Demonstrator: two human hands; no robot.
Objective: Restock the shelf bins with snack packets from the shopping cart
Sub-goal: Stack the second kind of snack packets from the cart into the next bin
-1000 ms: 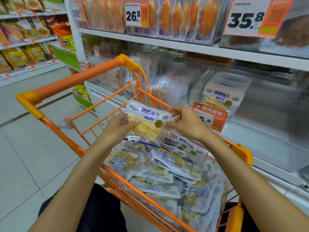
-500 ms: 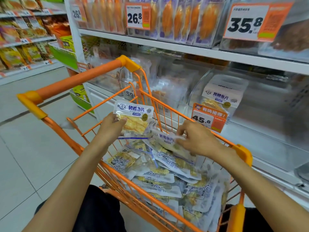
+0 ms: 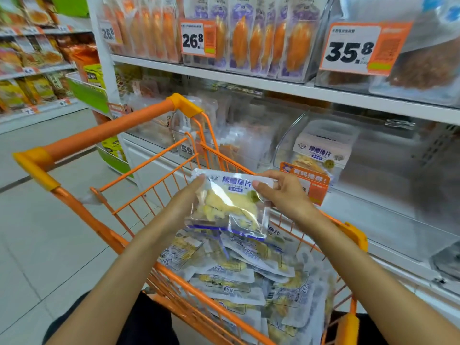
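Note:
Above the orange shopping cart (image 3: 159, 168) I hold a clear snack packet (image 3: 231, 207) with a white and blue label and yellow pieces inside. My left hand (image 3: 185, 202) grips its left edge. My right hand (image 3: 283, 192) pinches its top right corner, thumb on the front. Below them the cart holds several more of the same packets (image 3: 239, 277) in a loose heap. A clear shelf bin (image 3: 361, 175) to the right holds a few upright packets (image 3: 321, 153) of the same kind at its left end; most of it stands bare.
An orange price tag (image 3: 313, 185) hangs on the bin's front, just behind my right hand. Upper shelf bins hold orange snack packs (image 3: 249, 38) with tags 26.8 and 35.8. The cart handle (image 3: 107, 135) crosses on the left. The tiled aisle floor (image 3: 37, 245) lies to the left.
My right hand left the heap in the cart and rose to the packet's top right corner. Both hands now hold the packet, higher and further right than before.

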